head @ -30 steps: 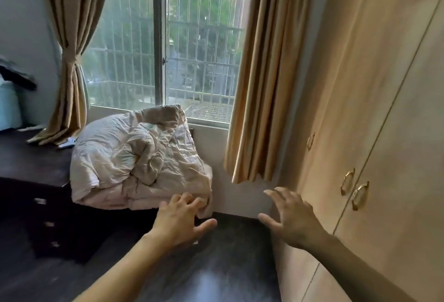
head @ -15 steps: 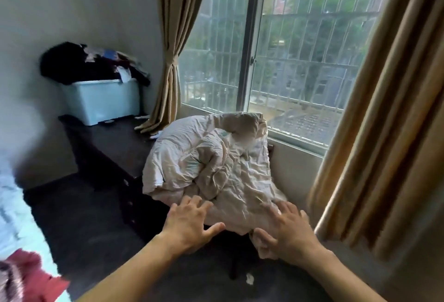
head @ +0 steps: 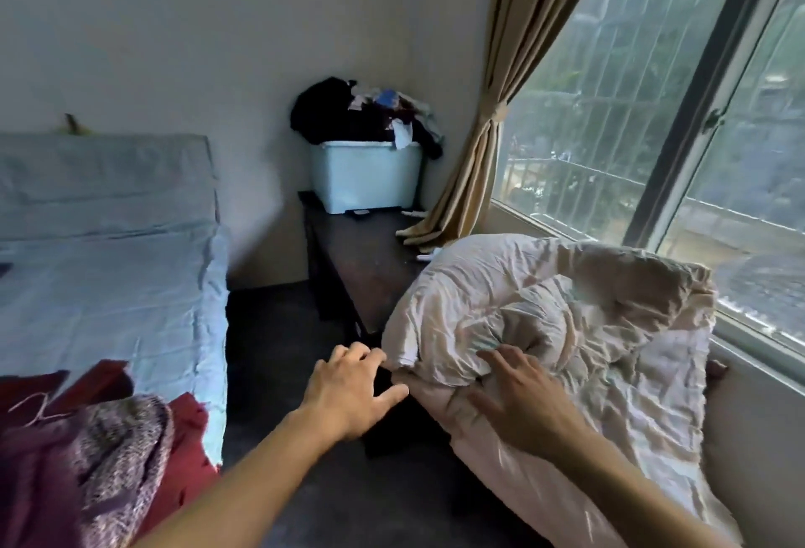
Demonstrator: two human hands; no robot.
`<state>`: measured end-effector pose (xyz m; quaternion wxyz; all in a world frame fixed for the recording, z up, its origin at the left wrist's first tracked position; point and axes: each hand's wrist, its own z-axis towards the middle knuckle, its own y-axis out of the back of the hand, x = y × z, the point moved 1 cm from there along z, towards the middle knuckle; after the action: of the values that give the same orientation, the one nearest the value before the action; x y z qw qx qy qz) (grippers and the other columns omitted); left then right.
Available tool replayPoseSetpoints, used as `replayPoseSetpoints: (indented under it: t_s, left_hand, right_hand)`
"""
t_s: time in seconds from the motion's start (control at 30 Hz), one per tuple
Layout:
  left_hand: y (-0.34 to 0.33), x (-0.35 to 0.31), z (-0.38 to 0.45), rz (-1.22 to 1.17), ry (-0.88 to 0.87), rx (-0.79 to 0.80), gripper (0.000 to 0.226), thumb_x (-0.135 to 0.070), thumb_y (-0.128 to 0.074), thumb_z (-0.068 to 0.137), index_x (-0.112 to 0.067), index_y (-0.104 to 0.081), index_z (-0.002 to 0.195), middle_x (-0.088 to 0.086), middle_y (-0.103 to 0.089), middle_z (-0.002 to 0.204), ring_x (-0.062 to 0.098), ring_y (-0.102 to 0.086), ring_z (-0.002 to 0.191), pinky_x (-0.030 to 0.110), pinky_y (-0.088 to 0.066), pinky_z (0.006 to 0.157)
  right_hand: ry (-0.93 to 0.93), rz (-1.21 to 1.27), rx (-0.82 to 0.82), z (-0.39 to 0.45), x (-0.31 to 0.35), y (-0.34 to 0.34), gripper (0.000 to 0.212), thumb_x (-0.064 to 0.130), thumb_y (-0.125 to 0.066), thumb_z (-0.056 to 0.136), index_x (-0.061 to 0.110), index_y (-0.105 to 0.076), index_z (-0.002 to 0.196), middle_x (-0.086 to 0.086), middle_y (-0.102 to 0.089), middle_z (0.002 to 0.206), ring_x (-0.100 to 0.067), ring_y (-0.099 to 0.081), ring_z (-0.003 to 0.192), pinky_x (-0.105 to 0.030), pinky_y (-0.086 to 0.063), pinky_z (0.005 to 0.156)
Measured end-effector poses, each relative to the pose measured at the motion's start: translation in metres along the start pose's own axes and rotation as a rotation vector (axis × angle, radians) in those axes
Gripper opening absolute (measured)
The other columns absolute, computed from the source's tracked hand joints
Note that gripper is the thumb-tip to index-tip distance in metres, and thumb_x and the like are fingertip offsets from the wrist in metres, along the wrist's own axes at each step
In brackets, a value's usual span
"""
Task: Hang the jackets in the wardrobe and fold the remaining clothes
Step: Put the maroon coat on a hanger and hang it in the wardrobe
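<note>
A heap of clothes lies on the bed's near corner at the lower left: a dark red garment (head: 187, 443) and a speckled grey knit (head: 126, 451). My left hand (head: 348, 390) is held out over the floor with its fingers spread, holding nothing. In front of the crumpled pale duvet (head: 566, 329) is my right hand (head: 518, 403), also spread and empty. I cannot tell whether it touches the duvet. The wardrobe is out of view.
A bed with a light blue sheet (head: 109, 277) fills the left. A dark desk (head: 361, 260) stands under the window and carries a pale blue bin (head: 366, 177) piled with dark clothes (head: 348, 112). A tan curtain (head: 488, 146) hangs at the window's left edge.
The view has swung left, away from the wardrobe doors, past the window and onto the bed and clothes heap. Both hands stay spread and empty in front of me.
</note>
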<state>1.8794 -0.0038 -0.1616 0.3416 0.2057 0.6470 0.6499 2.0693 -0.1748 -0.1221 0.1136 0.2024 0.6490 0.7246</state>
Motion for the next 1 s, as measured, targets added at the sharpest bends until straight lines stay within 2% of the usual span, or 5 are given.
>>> replayPoseSetpoints:
  t_s: [0.2,0.33,0.57,0.83,1.0]
  left_hand:
    - [0.009,0.069,0.057,-0.080,0.200,-0.076,0.062,-0.073,-0.041,0.087,-0.031,-0.047,0.133,-0.006,-0.050,0.137,0.021,-0.044,0.125,0.041,-0.041,0.100]
    - [0.015,0.127,0.066,-0.089,0.370,-0.121,0.058,-0.071,-0.041,0.088,-0.031,-0.049,0.129,-0.008,-0.050,0.134,0.020,-0.045,0.124,0.040,-0.041,0.099]
    - [0.004,0.227,0.069,-0.042,0.692,-0.108,0.056,-0.069,-0.042,0.089,-0.031,-0.051,0.129,-0.005,-0.052,0.134,0.024,-0.049,0.122,0.042,-0.043,0.099]
    - [0.018,0.279,0.104,0.026,0.948,-0.102,0.052,-0.063,-0.042,0.092,-0.029,-0.049,0.131,-0.002,-0.052,0.133,0.025,-0.046,0.123,0.040,-0.038,0.101]
    - [0.028,0.314,0.085,0.079,1.085,-0.082,0.051,-0.063,-0.040,0.092,-0.029,-0.048,0.129,-0.004,-0.050,0.135,0.023,-0.045,0.124,0.043,-0.041,0.099]
  right_hand:
    - [0.225,-0.049,0.014,0.135,0.045,-0.001,0.069,0.070,-0.037,0.090,0.035,-0.028,0.149,0.006,-0.030,0.155,-0.022,-0.032,0.140,-0.046,-0.037,0.109]
    - [0.364,0.072,0.036,0.205,0.095,-0.022,0.066,0.070,-0.039,0.088,0.035,-0.035,0.144,0.006,-0.039,0.146,-0.022,-0.039,0.134,-0.042,-0.040,0.106]
    - [0.625,0.094,0.202,0.302,0.182,-0.087,0.070,0.072,-0.038,0.089,0.037,-0.028,0.148,0.007,-0.030,0.153,-0.023,-0.032,0.140,-0.049,-0.039,0.107]
    - [0.859,0.212,0.293,0.426,0.259,-0.109,0.067,0.068,-0.043,0.091,0.036,-0.030,0.148,0.006,-0.032,0.154,-0.024,-0.033,0.140,-0.051,-0.038,0.107]
    - [1.018,0.155,0.402,0.454,0.317,-0.132,0.067,0.068,-0.041,0.092,0.037,-0.027,0.150,0.004,-0.025,0.159,-0.024,-0.027,0.144,-0.053,-0.033,0.112]
